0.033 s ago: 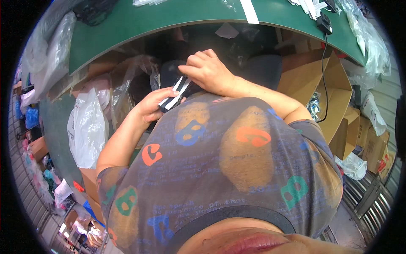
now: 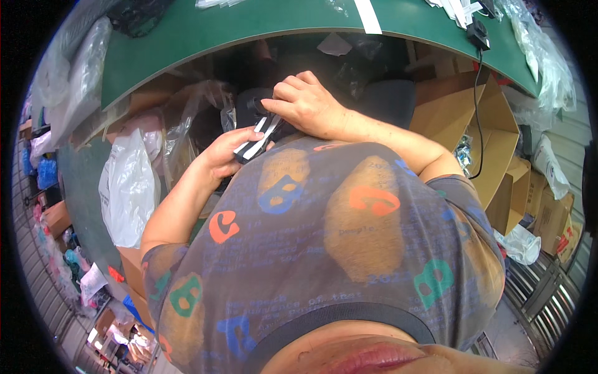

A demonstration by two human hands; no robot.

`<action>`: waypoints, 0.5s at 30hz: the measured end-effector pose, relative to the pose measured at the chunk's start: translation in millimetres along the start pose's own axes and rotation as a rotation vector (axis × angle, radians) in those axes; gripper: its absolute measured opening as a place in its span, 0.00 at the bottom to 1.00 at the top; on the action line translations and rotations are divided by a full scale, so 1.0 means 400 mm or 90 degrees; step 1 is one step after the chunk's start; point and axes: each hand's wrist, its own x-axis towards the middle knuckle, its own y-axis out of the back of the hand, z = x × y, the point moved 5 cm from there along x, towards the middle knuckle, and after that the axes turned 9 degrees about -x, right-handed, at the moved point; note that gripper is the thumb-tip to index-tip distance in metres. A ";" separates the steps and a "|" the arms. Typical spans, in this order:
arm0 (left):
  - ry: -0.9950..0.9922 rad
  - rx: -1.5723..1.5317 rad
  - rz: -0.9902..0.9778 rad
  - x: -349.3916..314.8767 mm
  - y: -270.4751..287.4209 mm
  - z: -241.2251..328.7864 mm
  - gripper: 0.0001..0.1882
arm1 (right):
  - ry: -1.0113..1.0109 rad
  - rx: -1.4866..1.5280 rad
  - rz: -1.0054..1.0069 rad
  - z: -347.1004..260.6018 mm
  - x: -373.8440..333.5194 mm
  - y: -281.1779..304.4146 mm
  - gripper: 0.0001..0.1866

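Observation:
My left hand (image 2: 227,153) is closed around a bundle of black and white flat straps (image 2: 256,146), thumb laid on top. It holds them just in front of the shirt. Over the far end of the bundle, my right hand (image 2: 305,103) is closed with curled fingers, its thumb and forefinger pinched at a black part of the strap. A dark curl of the strap shows by those fingertips. The exact kind of strapped item cannot be made out, since the fingers cover part of it.
A green table (image 2: 280,15) curves across the far side, with a white strip (image 2: 367,15) on it. At the right stands an open cardboard box (image 2: 498,134), a black cable (image 2: 481,118) hanging by it. A white plastic bag (image 2: 129,193) hangs at the left.
A black curl of strap now shows more plainly beside my right fingertips. Both hands stay in nearly the same place.

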 end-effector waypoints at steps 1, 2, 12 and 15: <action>0.005 -0.020 0.020 0.004 -0.001 0.000 0.12 | 0.068 -0.036 0.000 -0.009 0.001 0.006 0.21; 0.099 -0.038 -0.040 0.008 0.014 0.002 0.14 | 0.136 -0.071 0.001 -0.017 -0.001 0.009 0.23; 0.026 -0.011 -0.104 0.032 -0.032 0.022 0.16 | 0.178 -0.133 -0.112 0.005 0.034 0.014 0.35; 0.018 0.027 -0.125 0.028 -0.051 0.019 0.16 | 0.170 -0.017 -0.127 0.040 0.050 0.016 0.28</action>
